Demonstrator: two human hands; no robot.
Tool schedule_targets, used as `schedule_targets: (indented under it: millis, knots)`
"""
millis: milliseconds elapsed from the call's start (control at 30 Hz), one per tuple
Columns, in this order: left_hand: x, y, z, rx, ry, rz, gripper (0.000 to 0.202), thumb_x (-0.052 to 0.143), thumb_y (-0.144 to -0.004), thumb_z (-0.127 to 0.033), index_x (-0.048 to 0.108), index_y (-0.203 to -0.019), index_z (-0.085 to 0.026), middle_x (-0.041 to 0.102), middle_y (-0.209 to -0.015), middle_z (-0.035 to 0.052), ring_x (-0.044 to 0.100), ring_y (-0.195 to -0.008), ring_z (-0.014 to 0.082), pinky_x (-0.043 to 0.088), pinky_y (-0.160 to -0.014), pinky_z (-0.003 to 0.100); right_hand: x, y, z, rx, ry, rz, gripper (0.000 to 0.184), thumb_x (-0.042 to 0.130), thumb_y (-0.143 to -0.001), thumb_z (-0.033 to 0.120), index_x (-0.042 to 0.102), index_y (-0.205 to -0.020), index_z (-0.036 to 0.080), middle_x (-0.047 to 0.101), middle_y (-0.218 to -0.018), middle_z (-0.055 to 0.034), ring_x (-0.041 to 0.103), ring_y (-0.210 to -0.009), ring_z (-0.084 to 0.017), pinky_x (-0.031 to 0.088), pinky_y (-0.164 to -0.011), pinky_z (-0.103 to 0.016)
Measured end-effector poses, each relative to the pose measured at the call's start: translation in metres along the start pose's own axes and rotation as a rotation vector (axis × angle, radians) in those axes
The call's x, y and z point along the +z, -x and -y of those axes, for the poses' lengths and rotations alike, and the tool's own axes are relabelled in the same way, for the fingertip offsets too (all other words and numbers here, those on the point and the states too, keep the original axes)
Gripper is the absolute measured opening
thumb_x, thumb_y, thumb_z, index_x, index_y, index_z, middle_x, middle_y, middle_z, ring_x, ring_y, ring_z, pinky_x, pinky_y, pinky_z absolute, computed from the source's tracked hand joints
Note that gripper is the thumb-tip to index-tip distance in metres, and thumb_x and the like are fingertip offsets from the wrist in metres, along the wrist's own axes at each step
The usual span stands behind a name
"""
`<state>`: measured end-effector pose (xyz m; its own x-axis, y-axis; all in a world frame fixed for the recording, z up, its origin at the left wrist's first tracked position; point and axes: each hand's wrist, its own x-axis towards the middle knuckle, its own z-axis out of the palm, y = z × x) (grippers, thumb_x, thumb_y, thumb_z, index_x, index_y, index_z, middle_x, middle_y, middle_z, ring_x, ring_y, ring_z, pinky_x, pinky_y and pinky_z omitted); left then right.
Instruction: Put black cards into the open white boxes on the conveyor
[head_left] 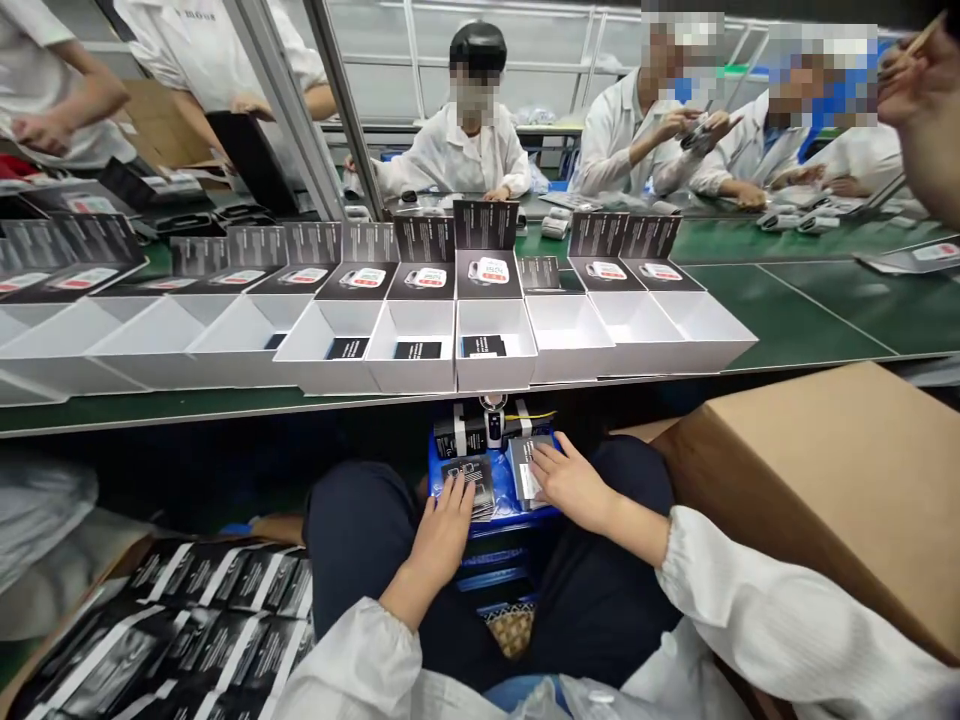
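Down low, both hands sit on a blue crate [450, 470] wedged between the person's knees, under the desk [787, 320] edge. Left hand [442, 535] lies flat on a stack of dark printed cards [471, 478], fingers [459, 492] together and extended, pressing on the top card, not curled round it. Right hand [574, 485] rests palm-down on a grey packet [523, 470] just beside that stack, fingers slightly spread, touching its top; no pinch visible. Card stack's long axis runs away from the body, straight ahead of the left fingertips; grey packet lies the same way, under the right fingertips. Each hand is nearer its own pile; the two piles are side by side, almost touching. Behind them in the crate a small white device [493, 422] stands upright among black boxes. On the desk above, a row of open white boxes [491, 345] with raised black lids, some holding a black card. Cardboard carton [840, 480] right of the knees; black sleeves [195, 610] heaped lower left. Other workers across the desk.
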<state>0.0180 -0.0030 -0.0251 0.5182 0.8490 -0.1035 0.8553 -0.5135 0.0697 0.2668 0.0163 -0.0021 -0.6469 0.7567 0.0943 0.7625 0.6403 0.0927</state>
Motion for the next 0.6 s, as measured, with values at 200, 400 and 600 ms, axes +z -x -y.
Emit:
schedule_targets:
  millis: [200,400,600]
  knots:
    - [0.016,0.01,0.009,0.054,0.051,-0.039,0.057,0.04,-0.082,0.005,0.057,-0.131,-0.018,0.059,-0.138,0.0148,0.051,-0.133,0.0287,0.047,-0.105,0.047,0.028,0.021,0.009,-0.005,0.023,-0.09,0.023,0.056,-0.093,0.01,0.066,-0.113,0.013,0.068,-0.113,-0.0138,0.062,-0.105,-0.027,0.041,-0.105,-0.046]
    - [-0.007,0.025,0.003,0.177,0.172,-0.313,0.053,0.039,-0.083,0.005,0.061,-0.124,-0.021,0.064,-0.113,0.0109,0.06,-0.11,0.0234,0.055,-0.091,0.039,0.027,0.021,0.012,-0.033,0.043,-0.12,0.02,0.05,-0.092,0.004,0.067,-0.094,0.014,0.068,-0.087,-0.0074,0.062,-0.082,-0.021,0.043,-0.099,-0.04]
    - [-0.02,0.031,-0.014,0.232,0.321,-0.378,0.043,0.039,-0.09,-0.002,0.059,-0.123,-0.021,0.064,-0.104,0.0077,0.059,-0.096,0.0204,0.056,-0.083,0.036,0.024,0.02,0.007,-0.008,-0.059,-0.209,0.023,0.048,-0.096,0.013,0.061,-0.078,0.017,0.06,-0.073,-0.0037,0.057,-0.073,-0.019,0.044,-0.092,-0.036]
